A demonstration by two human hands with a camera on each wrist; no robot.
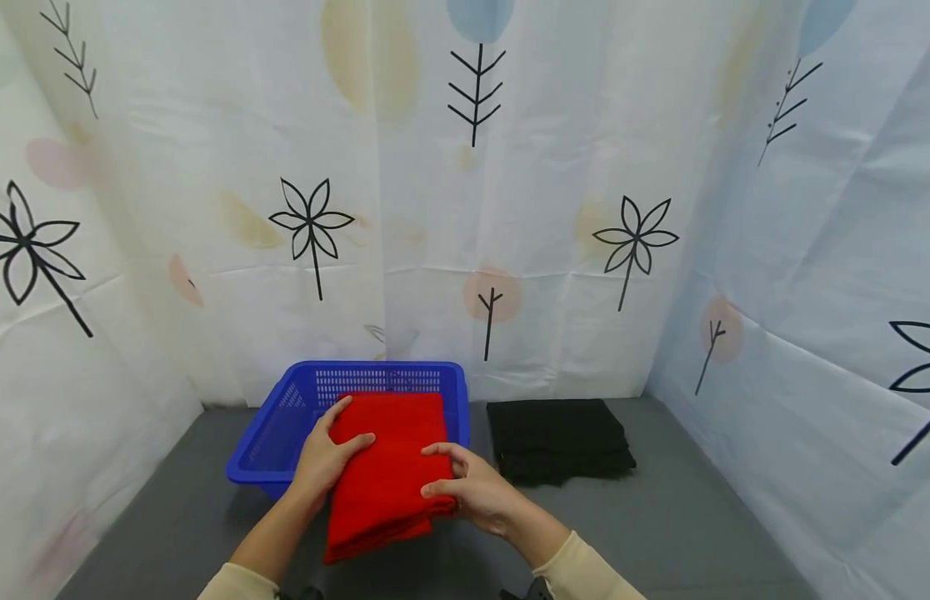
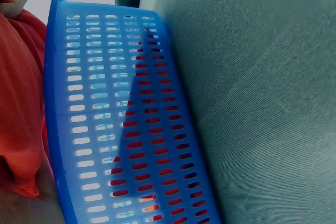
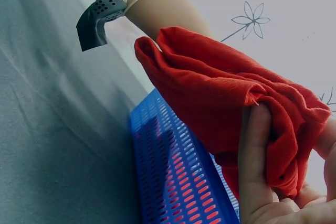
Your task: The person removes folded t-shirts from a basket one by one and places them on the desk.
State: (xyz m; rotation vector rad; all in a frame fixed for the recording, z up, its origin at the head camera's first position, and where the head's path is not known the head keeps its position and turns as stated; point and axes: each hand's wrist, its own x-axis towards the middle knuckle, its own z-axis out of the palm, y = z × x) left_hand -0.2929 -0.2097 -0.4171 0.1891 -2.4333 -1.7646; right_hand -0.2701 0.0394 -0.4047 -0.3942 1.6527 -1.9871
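Observation:
A folded red cloth (image 1: 390, 467) in several layers, perhaps a garment, is held between both hands over the front of a blue plastic basket (image 1: 262, 442). My left hand (image 1: 318, 458) grips its left edge, thumb on top. At the right edge, my right hand (image 1: 483, 492) pinches the layers, with fingers under the folds in the right wrist view. The near end of the cloth (image 3: 231, 87) sticks out past the basket rim, tilted down toward me. Red also shows through the slots of the basket wall (image 2: 115, 108) in the left wrist view.
A folded black cloth (image 1: 558, 437) lies on the grey tabletop (image 1: 682, 508), right of the basket. White curtains (image 1: 540, 192) printed with leaves and flowers hang behind and along both sides.

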